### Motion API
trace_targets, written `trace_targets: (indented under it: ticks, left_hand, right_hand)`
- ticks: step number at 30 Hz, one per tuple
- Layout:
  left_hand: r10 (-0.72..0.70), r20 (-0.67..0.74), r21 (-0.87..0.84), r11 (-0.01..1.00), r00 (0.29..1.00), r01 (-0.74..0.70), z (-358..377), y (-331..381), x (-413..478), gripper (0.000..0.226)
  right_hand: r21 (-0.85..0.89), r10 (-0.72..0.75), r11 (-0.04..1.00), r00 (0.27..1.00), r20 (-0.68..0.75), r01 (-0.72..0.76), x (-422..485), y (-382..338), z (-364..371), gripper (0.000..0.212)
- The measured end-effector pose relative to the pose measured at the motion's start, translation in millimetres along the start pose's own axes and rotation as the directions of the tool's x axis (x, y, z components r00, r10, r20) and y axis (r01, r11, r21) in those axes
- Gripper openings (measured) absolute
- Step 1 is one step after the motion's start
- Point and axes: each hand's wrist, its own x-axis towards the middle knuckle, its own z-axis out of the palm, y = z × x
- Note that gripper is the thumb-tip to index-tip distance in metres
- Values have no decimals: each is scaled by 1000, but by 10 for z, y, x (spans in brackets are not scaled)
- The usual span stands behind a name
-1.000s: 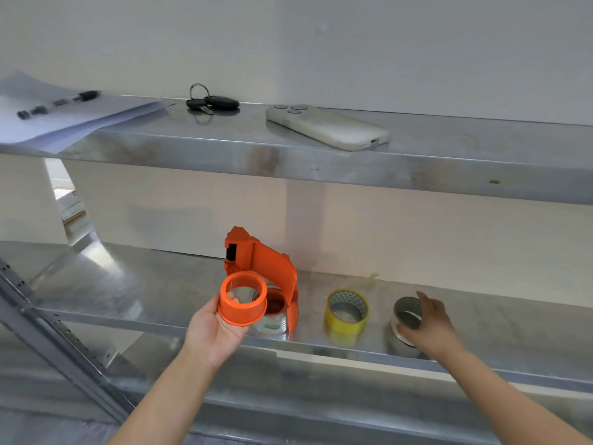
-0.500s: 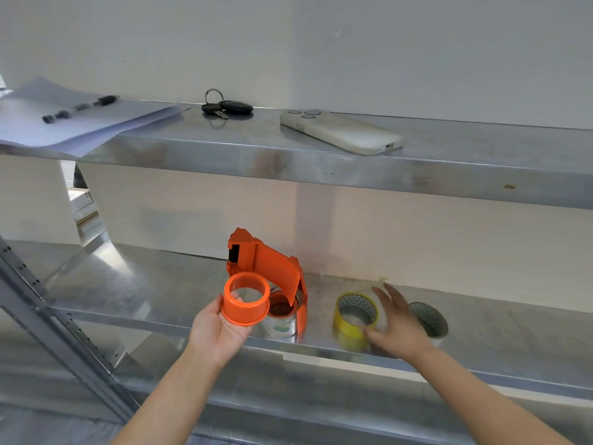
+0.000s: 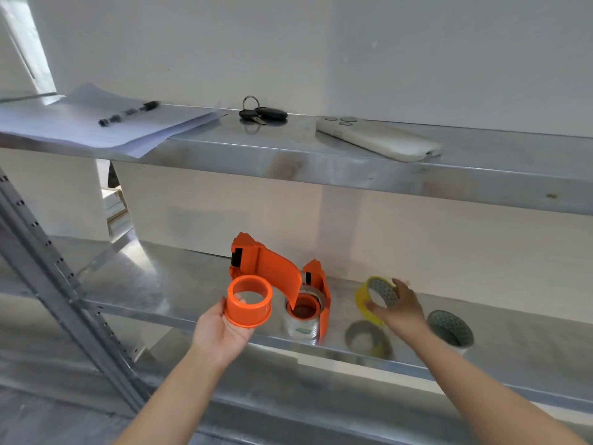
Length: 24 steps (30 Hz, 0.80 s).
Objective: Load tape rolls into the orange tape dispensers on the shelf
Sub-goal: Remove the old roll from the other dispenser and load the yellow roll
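Observation:
My left hand (image 3: 218, 332) holds an orange ring-shaped dispenser core (image 3: 249, 300) upright in front of the lower shelf (image 3: 134, 284). Behind it an orange tape dispenser (image 3: 266, 268) stands with its curved cover raised. To its right a second orange dispenser (image 3: 316, 303) sits over a clear tape roll (image 3: 300, 329) on the shelf. My right hand (image 3: 398, 311) grips a yellow tape roll (image 3: 372, 295), lifted and tilted above its reflection on the shelf. A white tape roll (image 3: 451, 329) lies on the shelf right of that hand.
The upper shelf (image 3: 321, 168) overhangs the work area and carries papers (image 3: 96, 123) with a pen (image 3: 130, 112), a bunch of keys (image 3: 261, 114) and a white phone (image 3: 378, 139). A perforated metal upright (image 3: 64, 284) slants down the left side.
My right hand left the white roll at the right, moved left to the yellow roll, closed on it and lifted it off the shelf. The left hand kept holding the orange core.

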Motion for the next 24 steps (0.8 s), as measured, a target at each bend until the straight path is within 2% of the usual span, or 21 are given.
trace_targets:
  ticks: [4, 7, 9, 11, 14, 16, 18, 21, 24]
  left_hand:
    - [-7, 7, 13, 1000, 1000, 6, 54, -33, 17, 47]
    - [-27, 27, 57, 998, 999, 25, 119, -107, 5, 44]
    - [-39, 41, 103, 994, 998, 35, 164, -175, -6, 43]
    - [-60, 64, 153, 987, 996, 49, 215, -246, -33, 44]
    - [-103, 129, 224, 972, 986, 72, 291, -333, -90, 49]
    - [-131, 151, 293, 953, 980, 82, 340, -357, -129, 54]
    - [-137, 150, 306, 948, 979, 86, 363, -360, -161, 54]
    - [-117, 151, 291, 954, 982, 69, 357, -359, -195, 56]
    - [-142, 204, 291, 953, 969, 78, 359, -364, -265, 73]
  right_hand:
    - [126, -165, 976, 981, -98, 177, -66, -510, -253, 91]
    - [215, -347, 902, 926, -150, 373, -260, -951, -397, 89]
    - [245, -477, 838, 873, -103, 488, -435, -1209, -435, 91]
    - [256, -580, 788, 814, 5, 560, -628, -1410, -419, 97]
    - [204, -730, 683, 664, 161, 701, -824, -1546, -309, 98]
    - [187, -759, 646, 598, 257, 740, -880, -1549, -223, 97]
    - [182, -740, 656, 579, 343, 732, -903, -1533, -160, 97]
    - [155, -725, 659, 565, 394, 736, -895, -1492, -96, 98]
    - [125, -730, 625, 521, 442, 770, -889, -1475, -76, 101]
